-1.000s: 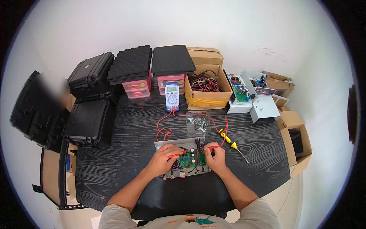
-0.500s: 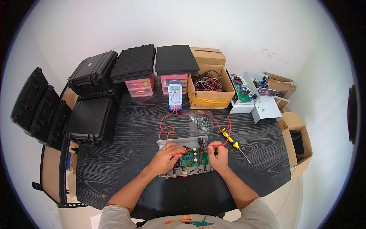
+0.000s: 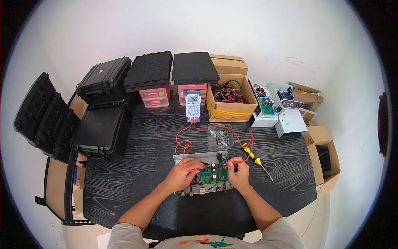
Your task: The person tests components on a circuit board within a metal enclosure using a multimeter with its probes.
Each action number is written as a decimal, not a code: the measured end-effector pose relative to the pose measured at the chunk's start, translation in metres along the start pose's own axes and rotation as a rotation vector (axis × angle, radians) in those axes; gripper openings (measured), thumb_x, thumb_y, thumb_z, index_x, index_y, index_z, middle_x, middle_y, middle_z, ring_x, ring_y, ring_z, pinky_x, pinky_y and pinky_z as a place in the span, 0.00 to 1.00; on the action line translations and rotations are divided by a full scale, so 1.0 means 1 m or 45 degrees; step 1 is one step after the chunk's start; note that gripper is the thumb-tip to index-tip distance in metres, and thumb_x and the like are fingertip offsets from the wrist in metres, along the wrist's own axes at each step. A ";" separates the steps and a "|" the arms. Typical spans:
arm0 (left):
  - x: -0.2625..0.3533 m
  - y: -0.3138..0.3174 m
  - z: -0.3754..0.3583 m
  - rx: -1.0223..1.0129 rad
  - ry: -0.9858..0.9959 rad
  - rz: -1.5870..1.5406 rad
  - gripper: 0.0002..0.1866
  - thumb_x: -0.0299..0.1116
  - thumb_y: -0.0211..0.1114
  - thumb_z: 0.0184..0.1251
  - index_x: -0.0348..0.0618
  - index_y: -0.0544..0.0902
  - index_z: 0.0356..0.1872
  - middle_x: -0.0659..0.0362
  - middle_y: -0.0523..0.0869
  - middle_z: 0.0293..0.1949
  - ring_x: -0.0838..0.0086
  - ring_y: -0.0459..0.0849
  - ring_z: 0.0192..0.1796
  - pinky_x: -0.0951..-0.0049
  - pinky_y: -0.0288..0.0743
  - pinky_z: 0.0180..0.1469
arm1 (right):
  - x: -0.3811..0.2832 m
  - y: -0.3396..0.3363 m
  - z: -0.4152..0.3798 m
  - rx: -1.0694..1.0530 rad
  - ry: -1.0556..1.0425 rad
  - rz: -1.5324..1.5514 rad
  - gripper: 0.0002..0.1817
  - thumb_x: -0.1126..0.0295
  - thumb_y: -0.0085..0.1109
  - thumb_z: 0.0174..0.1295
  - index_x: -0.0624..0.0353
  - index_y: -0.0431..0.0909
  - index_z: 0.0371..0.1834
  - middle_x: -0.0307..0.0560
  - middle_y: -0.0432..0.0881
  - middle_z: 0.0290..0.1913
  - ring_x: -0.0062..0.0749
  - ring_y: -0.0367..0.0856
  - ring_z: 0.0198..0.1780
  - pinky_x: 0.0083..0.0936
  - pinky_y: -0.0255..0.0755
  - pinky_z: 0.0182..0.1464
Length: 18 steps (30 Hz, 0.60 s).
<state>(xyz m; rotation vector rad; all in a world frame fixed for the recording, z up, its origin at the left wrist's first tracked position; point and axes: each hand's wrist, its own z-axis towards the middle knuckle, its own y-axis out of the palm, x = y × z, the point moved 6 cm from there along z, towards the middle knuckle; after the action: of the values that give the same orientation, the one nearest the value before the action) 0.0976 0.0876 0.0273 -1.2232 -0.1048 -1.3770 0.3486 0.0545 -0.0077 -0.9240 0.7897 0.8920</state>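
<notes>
A green circuit board (image 3: pixel 207 179) with capacitors and wires sits in an open grey metal case (image 3: pixel 182 157) in front of me. My left hand (image 3: pixel 182 174) is closed around a red test probe (image 3: pixel 193 170), its tip at the board's upper left. Pinched in my right hand (image 3: pixel 238 172) is a second red test probe (image 3: pixel 235 162), pointed at the wires by the board's upper right edge. Whether either tip touches metal is too small to tell. Red leads run from both probes to a blue-and-white multimeter (image 3: pixel 193 108), which leans upright and shows digits on its display.
A clear tray of screws (image 3: pixel 219 137) lies behind the case. To the right is a yellow screwdriver (image 3: pixel 257 160). Black hard cases (image 3: pixel 101 130) stand left; pink drawers (image 3: pixel 154 103), a cardboard box of cables (image 3: pixel 232 110) and opened electronics housings (image 3: pixel 265 120) line the back.
The multimeter display now shows digits that read differently from before. Both hands keep their grip on the probes with barely any movement; the whole view has shifted slightly.
</notes>
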 end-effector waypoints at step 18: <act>0.003 -0.001 0.001 0.001 0.007 0.011 0.11 0.27 0.68 0.77 0.42 0.87 0.56 0.56 0.91 0.58 0.55 0.86 0.63 0.56 0.80 0.67 | 0.005 0.001 -0.001 0.020 -0.062 0.056 0.04 0.72 0.65 0.76 0.61 0.82 0.44 0.41 0.86 0.30 0.21 0.84 0.30 0.23 0.77 0.36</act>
<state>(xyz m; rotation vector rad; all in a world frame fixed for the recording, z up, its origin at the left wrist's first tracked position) 0.0978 0.0863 0.0302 -1.2178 -0.0966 -1.3723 0.3494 0.0552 -0.0131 -0.8707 0.7767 0.9419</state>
